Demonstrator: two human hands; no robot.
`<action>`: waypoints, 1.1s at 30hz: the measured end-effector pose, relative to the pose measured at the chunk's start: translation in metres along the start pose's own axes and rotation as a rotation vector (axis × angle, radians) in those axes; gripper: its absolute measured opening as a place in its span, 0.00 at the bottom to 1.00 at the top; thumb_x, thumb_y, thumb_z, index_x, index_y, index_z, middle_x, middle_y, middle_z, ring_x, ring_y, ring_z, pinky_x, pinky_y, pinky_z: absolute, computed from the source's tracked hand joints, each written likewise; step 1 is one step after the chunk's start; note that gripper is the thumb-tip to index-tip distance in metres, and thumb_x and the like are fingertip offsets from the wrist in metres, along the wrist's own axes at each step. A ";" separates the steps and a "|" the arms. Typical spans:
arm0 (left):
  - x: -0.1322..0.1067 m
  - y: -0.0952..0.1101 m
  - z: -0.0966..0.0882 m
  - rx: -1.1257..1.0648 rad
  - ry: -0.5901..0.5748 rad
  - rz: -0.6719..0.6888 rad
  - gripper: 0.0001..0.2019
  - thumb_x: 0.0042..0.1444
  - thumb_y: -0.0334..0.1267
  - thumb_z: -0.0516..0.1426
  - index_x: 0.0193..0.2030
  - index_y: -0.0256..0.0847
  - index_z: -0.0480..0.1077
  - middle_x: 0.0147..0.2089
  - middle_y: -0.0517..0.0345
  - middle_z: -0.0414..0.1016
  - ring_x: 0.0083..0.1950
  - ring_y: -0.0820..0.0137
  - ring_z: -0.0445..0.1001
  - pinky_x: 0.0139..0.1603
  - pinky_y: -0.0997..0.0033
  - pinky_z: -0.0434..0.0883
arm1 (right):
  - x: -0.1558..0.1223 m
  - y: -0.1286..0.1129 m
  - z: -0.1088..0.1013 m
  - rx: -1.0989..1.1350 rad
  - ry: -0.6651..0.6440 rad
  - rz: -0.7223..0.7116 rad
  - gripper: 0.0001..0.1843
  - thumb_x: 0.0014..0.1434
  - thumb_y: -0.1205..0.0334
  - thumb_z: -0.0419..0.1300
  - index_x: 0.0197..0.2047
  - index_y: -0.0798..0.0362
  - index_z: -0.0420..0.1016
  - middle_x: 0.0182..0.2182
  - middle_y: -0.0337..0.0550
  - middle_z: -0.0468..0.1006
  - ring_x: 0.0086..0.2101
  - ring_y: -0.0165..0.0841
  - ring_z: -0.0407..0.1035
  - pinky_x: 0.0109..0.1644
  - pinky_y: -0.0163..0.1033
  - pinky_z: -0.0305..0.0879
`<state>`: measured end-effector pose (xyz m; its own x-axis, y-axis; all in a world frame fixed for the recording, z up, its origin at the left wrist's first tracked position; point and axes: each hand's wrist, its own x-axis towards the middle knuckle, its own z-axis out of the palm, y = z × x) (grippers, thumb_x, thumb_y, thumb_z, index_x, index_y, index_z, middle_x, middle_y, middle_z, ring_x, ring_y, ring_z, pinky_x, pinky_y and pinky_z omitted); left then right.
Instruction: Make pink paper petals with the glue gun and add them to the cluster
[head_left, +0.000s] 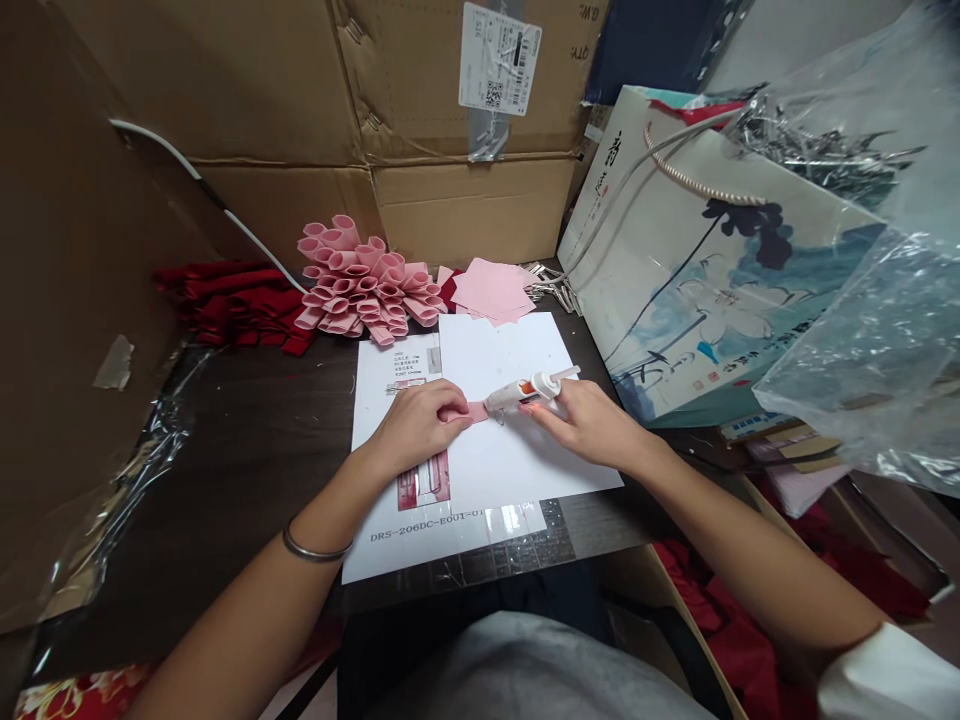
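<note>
As fingers [453, 394] curl, left [427, 418] pinch felt [478, 411]; right [579, 420] clasp glue gun [511, 395].

Your one camera sits on your head and looks forward and down, from above and behind your left hand [421, 424] and right hand [592, 424]. It is near enough to frame both mid-view, with the desk [259, 440] under them, the carton [480, 215] beyond, the bag [705, 270] to their right and your clothes [517, 665] nearer you.
</note>
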<state>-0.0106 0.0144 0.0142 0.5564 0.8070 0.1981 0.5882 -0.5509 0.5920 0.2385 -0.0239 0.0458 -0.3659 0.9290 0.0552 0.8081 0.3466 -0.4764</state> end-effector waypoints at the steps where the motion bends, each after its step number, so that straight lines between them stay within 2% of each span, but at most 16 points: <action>1: 0.000 0.000 0.000 0.001 0.000 -0.001 0.03 0.56 0.34 0.59 0.33 0.41 0.75 0.39 0.57 0.79 0.39 0.67 0.75 0.42 0.65 0.69 | 0.000 0.000 0.001 -0.007 0.008 -0.009 0.17 0.67 0.50 0.51 0.38 0.54 0.72 0.32 0.46 0.77 0.32 0.37 0.70 0.36 0.39 0.58; 5: 0.000 -0.001 0.001 0.010 0.001 0.000 0.03 0.56 0.35 0.59 0.33 0.41 0.75 0.39 0.57 0.78 0.39 0.67 0.75 0.41 0.65 0.69 | 0.000 0.000 0.003 -0.075 0.052 -0.031 0.18 0.66 0.49 0.52 0.34 0.55 0.71 0.29 0.45 0.76 0.29 0.35 0.68 0.34 0.39 0.57; 11: 0.000 -0.001 0.002 0.022 0.004 0.028 0.04 0.56 0.34 0.58 0.34 0.41 0.75 0.39 0.57 0.78 0.39 0.67 0.74 0.41 0.66 0.69 | 0.001 -0.013 0.001 -0.192 0.076 -0.005 0.18 0.66 0.48 0.52 0.36 0.54 0.72 0.30 0.46 0.76 0.29 0.36 0.69 0.32 0.39 0.55; 20: -0.002 -0.002 0.002 0.045 0.009 0.037 0.03 0.56 0.35 0.58 0.34 0.41 0.73 0.38 0.57 0.76 0.38 0.67 0.73 0.40 0.66 0.68 | 0.001 -0.030 -0.005 -0.294 -0.016 0.039 0.18 0.67 0.51 0.49 0.45 0.53 0.74 0.36 0.50 0.79 0.31 0.40 0.71 0.32 0.41 0.52; 23: -0.003 -0.001 0.002 0.056 0.009 0.028 0.02 0.56 0.35 0.59 0.35 0.40 0.72 0.36 0.57 0.75 0.36 0.67 0.72 0.37 0.67 0.67 | 0.002 -0.029 -0.008 -0.257 -0.015 0.026 0.18 0.67 0.51 0.50 0.45 0.54 0.75 0.35 0.50 0.79 0.31 0.40 0.71 0.32 0.41 0.53; 27: -0.003 0.000 0.002 0.062 0.005 0.030 0.03 0.55 0.35 0.59 0.36 0.39 0.71 0.36 0.57 0.75 0.36 0.67 0.72 0.37 0.67 0.67 | 0.001 -0.026 -0.014 -0.118 0.025 0.025 0.15 0.65 0.52 0.53 0.39 0.54 0.75 0.32 0.47 0.78 0.31 0.38 0.70 0.34 0.40 0.56; 30: -0.004 0.000 0.002 0.054 0.004 0.044 0.05 0.56 0.35 0.58 0.40 0.39 0.71 0.39 0.56 0.76 0.39 0.66 0.73 0.40 0.66 0.68 | -0.003 -0.019 -0.017 0.022 0.068 0.112 0.16 0.64 0.50 0.54 0.36 0.53 0.74 0.29 0.44 0.78 0.30 0.36 0.69 0.33 0.38 0.56; 33: -0.004 0.001 0.003 0.050 0.005 0.063 0.08 0.56 0.35 0.58 0.43 0.39 0.71 0.42 0.55 0.77 0.42 0.64 0.74 0.44 0.64 0.69 | -0.008 -0.004 -0.011 0.156 0.090 0.217 0.22 0.62 0.44 0.55 0.30 0.54 0.73 0.22 0.40 0.74 0.24 0.33 0.66 0.29 0.37 0.55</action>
<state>-0.0110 0.0099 0.0118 0.5906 0.7711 0.2379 0.5806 -0.6108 0.5384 0.2432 -0.0313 0.0568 -0.1442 0.9895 0.0119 0.7796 0.1210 -0.6145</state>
